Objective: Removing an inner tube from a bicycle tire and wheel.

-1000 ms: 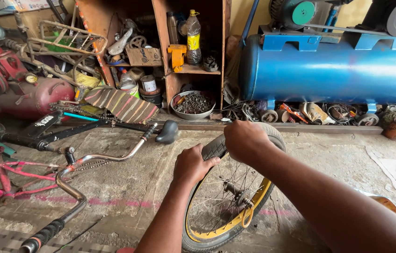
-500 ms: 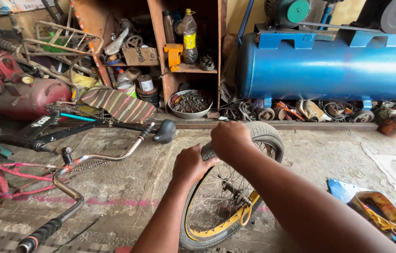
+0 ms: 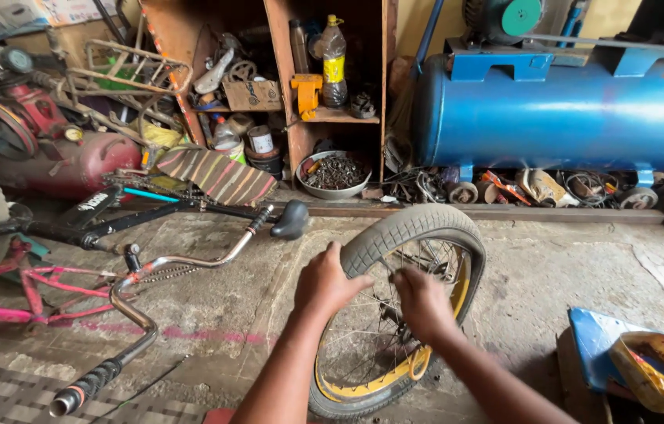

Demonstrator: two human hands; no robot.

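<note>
One wheel (image 3: 395, 314) up front, standing upright on the concrete floor (image 3: 567, 283), grey tyre (image 3: 414, 228) on a yellow rim (image 3: 363, 386); its flat face is turned toward the camera and slightly left, so the axle runs roughly toward us, the top edge leaning a touch away. Two hands on it; the left hand (image 3: 328, 281) is curled over the tyre's upper left edge, fingers wrapped and pressing, while the right hand (image 3: 424, 302) reaches inside among the spokes, fingers bent (what they pinch, I cannot tell). To the left lies one bicycle frame (image 3: 26, 290), pink, on its side, its chrome handlebar (image 3: 144, 314) pointing toward the lower left. Behind, one wooden shelf unit (image 3: 332, 118); one yellow-labelled bottle (image 3: 334, 63) stands upright on it; below sits one metal bowl (image 3: 333, 174) full of dark small metal parts. One blue tank (image 3: 567, 118) lies long-ways, left to right, along the wall.
</note>
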